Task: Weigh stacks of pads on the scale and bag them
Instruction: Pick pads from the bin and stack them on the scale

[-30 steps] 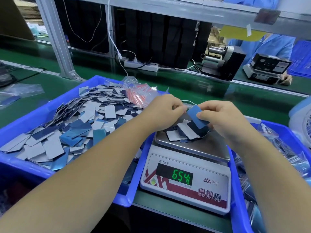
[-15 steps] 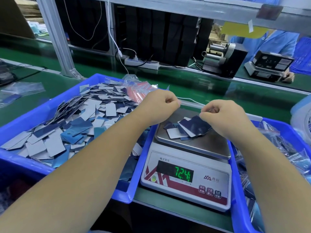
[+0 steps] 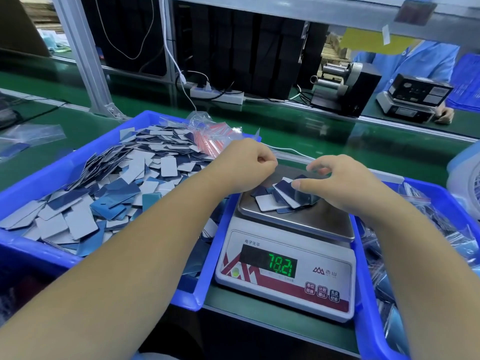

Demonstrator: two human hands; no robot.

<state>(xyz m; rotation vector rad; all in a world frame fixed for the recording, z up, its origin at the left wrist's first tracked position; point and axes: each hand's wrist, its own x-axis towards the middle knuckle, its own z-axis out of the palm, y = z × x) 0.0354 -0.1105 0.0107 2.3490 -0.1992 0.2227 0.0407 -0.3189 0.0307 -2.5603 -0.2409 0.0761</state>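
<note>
Scale readout climbed 65.4 to 72.4 to 78.2 w/in a sec as pads piled on pan. Right hand hovered over pile, fingers loose, nothing gripped. Left hand curled; contents unclear. Judged: weighing ongoing, bagging pending.

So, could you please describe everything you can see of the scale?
The scale is a white plastic benchtop unit with a bare metal platter, a dark red front stripe, three buttons and a green display reading about 78.2. It sits level on the green bench between two blue bins. A loose pile of pads lies on the platter; the right hand hovers over it.
</note>
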